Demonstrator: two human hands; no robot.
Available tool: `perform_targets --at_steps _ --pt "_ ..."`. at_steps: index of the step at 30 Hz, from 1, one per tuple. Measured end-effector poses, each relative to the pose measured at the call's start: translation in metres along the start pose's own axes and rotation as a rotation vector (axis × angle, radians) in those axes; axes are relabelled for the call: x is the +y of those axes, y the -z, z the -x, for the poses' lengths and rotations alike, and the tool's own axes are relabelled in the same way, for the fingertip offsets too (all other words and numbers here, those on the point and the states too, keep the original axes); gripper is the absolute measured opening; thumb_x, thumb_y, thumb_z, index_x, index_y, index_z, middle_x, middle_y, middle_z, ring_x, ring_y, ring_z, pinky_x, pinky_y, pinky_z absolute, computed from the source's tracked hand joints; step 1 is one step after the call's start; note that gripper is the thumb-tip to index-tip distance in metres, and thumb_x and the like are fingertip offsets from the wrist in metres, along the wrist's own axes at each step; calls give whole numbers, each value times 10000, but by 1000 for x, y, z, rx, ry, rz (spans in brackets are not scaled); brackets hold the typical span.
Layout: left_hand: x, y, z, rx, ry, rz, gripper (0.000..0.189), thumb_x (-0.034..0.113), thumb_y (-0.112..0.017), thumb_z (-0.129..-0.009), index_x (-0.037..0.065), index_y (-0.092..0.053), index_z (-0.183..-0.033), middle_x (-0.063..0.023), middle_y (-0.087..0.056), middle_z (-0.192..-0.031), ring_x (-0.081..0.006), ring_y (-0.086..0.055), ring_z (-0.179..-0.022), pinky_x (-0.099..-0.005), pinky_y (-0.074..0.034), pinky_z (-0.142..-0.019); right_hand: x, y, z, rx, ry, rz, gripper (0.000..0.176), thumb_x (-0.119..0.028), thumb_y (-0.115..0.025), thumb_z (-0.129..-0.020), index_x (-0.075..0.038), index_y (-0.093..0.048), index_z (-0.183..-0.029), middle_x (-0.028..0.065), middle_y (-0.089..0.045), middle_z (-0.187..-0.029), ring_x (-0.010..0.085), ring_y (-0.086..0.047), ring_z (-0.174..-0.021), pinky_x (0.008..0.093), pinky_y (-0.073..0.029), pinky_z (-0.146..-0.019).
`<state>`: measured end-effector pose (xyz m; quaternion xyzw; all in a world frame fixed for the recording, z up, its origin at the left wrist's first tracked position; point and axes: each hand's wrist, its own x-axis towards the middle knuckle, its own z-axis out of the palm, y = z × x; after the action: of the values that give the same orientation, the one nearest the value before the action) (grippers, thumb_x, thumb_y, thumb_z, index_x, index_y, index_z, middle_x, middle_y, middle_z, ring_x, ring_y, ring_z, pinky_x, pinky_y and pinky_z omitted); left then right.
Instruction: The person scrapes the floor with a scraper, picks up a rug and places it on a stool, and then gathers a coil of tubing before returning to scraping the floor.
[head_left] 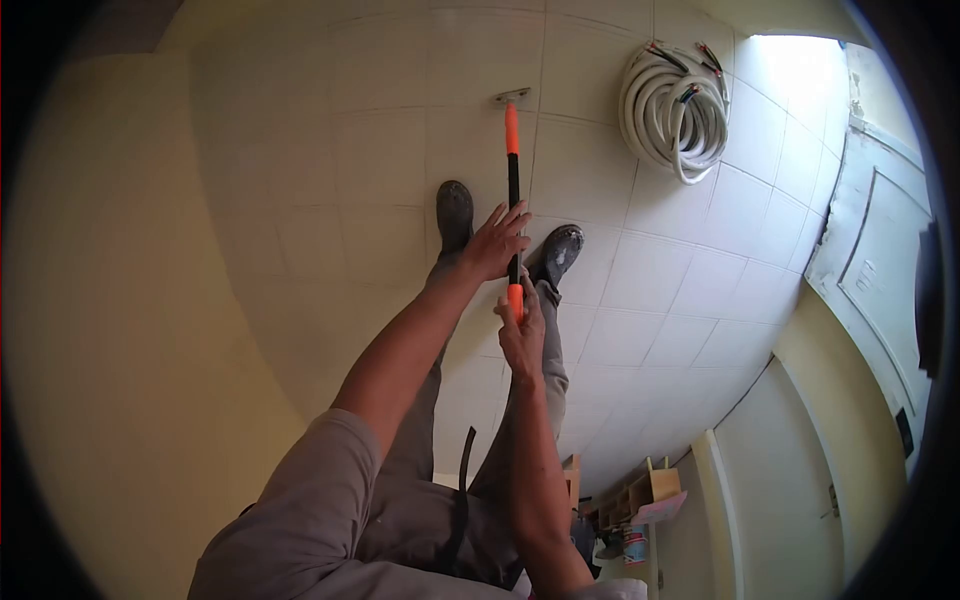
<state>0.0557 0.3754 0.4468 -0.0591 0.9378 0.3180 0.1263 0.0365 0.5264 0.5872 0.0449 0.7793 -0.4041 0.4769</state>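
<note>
A long-handled scraper (514, 180) with an orange-and-black handle points away from me, its flat metal head (511, 97) over the tiled floor. My left hand (495, 244) is around the black middle of the handle, fingers lying across it. Lower down, my right hand (523, 338) grips the orange end of the handle, with the thumb along its side. Both dark, scuffed boots, the left boot (455, 212) and the right boot (562, 252), stand on the floor on either side of the handle.
A coil of white cable (676, 112) with bare coloured wire ends lies on the tiles (660, 270) to the upper right. A worn pale door (880, 260) is at the right, and a cream wall (130, 300) at the left. A wooden shelf (640, 495) stands behind me at lower right.
</note>
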Motion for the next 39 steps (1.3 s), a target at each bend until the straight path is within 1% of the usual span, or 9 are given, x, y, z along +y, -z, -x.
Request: perform_targets --at_steps 2,5,12,20,25,28,31,36,39 --pt "-1 -10 -1 12 -39 163 255 293 -818 -730 98 -693 -837 -133 -592 -1308 -351 -385 -1464 -566 -234 -1256 -20 13 -6 -125 -355 -321 608 -299 -590 -1054 -95 -386 -1589 67 -649 -888 108 -522 -619 265 -433 -548" --pt "4 -25 -8 -37 -44 263 308 344 -857 -661 101 -688 -748 -86 -619 -1135 -309 -463 -1378 -596 -196 -1265 14 15 -7 -57 -151 -189 555 -318 -512 -1094 -118 -389 -1596 2 -621 -907 38 -436 -631 206 -360 -532" --pt "4 -19 -23 -24 -23 380 67 147 -766 -675 134 -701 -687 -23 -603 -982 -232 -521 -1283 -632 -129 -1271 1 25 -14 -11 -48 66 472 -212 -473 -1091 -64 -468 -1539 66 -659 -942 93 -461 -631 297 -447 -576" --pt "-5 -4 -21 -2 -21 441 328 279 -909 -599 111 -628 -629 -13 -627 -1099 -247 -495 -1324 -656 -130 -1259 -31 11 -11 64 6 257 444 -186 -479 -1078 -43 -512 -1497 224 -694 -869 180 -516 -598 351 -492 -626" --pt "-1 -5 -22 -52 -1 434 321 276 -906 -611 115 -630 -637 -7 -628 -1134 -248 -493 -1332 -667 -141 -1252 -41 15 -10 43 -64 216 446 -193 -464 -1078 22 -522 -1464 261 -637 -1243 328 -590 -1100 397 -462 -956" --pt "3 -4 -21 -24 3 448 245 233 -864 -647 124 -645 -652 -10 -624 -1143 -237 -489 -1338 -657 -135 -1257 -36 14 -10 71 9 276 433 -194 -477 -1077 -15 -533 -1468 261 -695 -1035 305 -635 -812 402 -510 -783" --pt "-1 -5 -26 -17 13 462 123 168 -794 -695 139 -676 -677 -8 -618 -1141 -217 -474 -1356 -630 -113 -1272 -46 17 -16 28 -97 261 458 -205 -461 -1079 19 -514 -1475 255 -683 -1247 289 -680 -1092 370 -508 -950" --pt "-1 0 -19 -44 14 462 187 222 -834 -666 144 -665 -662 -8 -618 -1149 -232 -463 -1374 -630 -116 -1272 -32 9 -11 68 -41 254 458 -218 -470 -1083 -9 -513 -1488 217 -715 -990 173 -589 -713 360 -512 -712" --pt "-1 3 -23 -23 23 457 294 243 -883 -645 116 -620 -619 -2 -623 -1186 -248 -474 -1366 -647 -140 -1261 -48 14 -13 29 -159 292 428 -168 -466 -1077 -72 -524 -1490 325 -685 -1047 463 -702 -859 456 -525 -724"
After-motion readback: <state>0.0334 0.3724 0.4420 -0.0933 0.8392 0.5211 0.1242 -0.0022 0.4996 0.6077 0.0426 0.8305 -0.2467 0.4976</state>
